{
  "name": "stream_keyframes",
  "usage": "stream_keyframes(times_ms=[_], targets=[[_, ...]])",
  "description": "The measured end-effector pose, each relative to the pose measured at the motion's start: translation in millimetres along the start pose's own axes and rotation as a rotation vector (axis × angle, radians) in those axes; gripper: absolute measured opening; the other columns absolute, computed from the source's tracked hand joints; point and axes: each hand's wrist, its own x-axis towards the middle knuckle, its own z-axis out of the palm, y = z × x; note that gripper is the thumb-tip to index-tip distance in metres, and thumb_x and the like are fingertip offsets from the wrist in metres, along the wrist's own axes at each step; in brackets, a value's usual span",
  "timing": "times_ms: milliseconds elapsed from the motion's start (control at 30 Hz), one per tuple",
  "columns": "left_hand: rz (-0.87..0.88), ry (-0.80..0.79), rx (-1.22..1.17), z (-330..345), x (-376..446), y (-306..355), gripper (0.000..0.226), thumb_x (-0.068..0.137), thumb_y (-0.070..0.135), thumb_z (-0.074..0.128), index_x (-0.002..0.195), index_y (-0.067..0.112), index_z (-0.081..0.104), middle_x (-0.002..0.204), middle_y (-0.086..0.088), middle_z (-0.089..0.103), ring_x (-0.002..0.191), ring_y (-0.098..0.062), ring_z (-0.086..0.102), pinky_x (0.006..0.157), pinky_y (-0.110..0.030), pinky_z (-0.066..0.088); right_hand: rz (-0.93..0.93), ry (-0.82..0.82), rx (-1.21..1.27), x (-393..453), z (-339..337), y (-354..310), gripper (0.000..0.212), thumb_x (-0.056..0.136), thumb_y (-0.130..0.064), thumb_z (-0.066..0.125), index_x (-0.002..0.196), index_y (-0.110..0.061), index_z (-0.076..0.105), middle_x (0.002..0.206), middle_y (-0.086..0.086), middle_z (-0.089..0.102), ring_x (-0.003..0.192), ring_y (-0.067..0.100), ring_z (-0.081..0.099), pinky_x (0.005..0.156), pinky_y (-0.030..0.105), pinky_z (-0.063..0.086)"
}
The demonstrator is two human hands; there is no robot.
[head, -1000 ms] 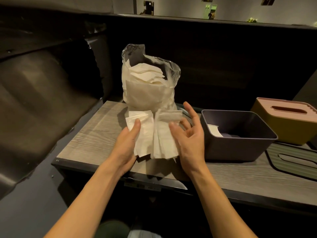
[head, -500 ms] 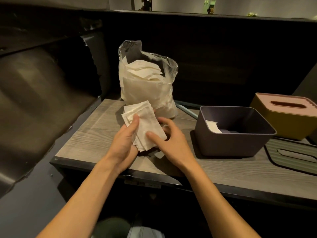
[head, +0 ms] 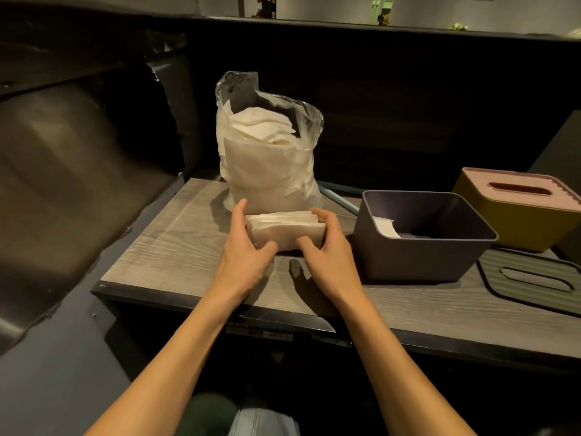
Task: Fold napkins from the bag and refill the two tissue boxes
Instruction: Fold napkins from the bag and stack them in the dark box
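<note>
The left hand (head: 248, 250) and right hand (head: 327, 247) clasp a folded stack of napkins (head: 284, 229) from either end, fingers curled round it, resting on the tabletop (head: 176, 247). Just behind stands the clear bag (head: 267, 146) of napkins. To the right sits an open purple box (head: 421, 259), then a lidded yellow box (head: 515, 215).

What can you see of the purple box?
The purple box is an open-topped rectangular tub, plastic-looking, matte, with slightly tapered walls. It stands upright on the wooden table, right of the napkin stack, in front of the yellow box. Its lid is off. Inside lies one white napkin; otherwise nearly empty. No hand touches it.
</note>
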Motion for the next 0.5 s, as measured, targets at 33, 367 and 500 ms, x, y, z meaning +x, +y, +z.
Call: stream_keyframes(times_ms=[33, 367, 500], targets=[[0.003, -0.03, 0.028, 1.4, -0.2, 1.1, 0.097, 0.09, 0.003, 0.067, 0.162, 0.032, 0.01, 0.142, 0.003, 0.049, 0.125, -0.014, 0.055, 0.1, -0.024, 0.046, 0.001, -0.046, -0.009, -0.8, 0.5, -1.5, 0.051, 0.092, -0.013, 0.061, 0.133, -0.039, 0.047, 0.125, -0.008, 0.063, 0.106, 0.002, 0.063, 0.089, 0.021, 0.055], [0.031, -0.145, 0.029, 6.8, -0.5, 6.0, 0.105, 0.09, -0.014, 0.052, 0.16, 0.035, -0.009, 0.123, -0.003, 0.057, 0.076, -0.022, 0.062, 0.073, -0.022, 0.055, 0.014, -0.07, -0.003, -3.0, 2.3, -5.7, 0.088, 0.082, -0.015, 0.063, 0.151, -0.05, 0.02, 0.142, -0.008, 0.051, 0.117, 0.013, 0.062, 0.105, 0.046, 0.052], [0.045, -0.197, 0.033, 7.1, 0.9, 4.1, 0.1, 0.089, -0.015, 0.048, 0.159, 0.035, -0.003, 0.113, 0.009, 0.053, 0.085, -0.019, 0.063, 0.076, -0.013, 0.051, -0.001, -0.102, -0.019, -1.1, 4.6, -2.3, 0.095, 0.075, -0.024, 0.061, 0.146, -0.066, 0.013, 0.15, -0.003, 0.05, 0.13, 0.025, 0.055, 0.112, 0.054, 0.045]])
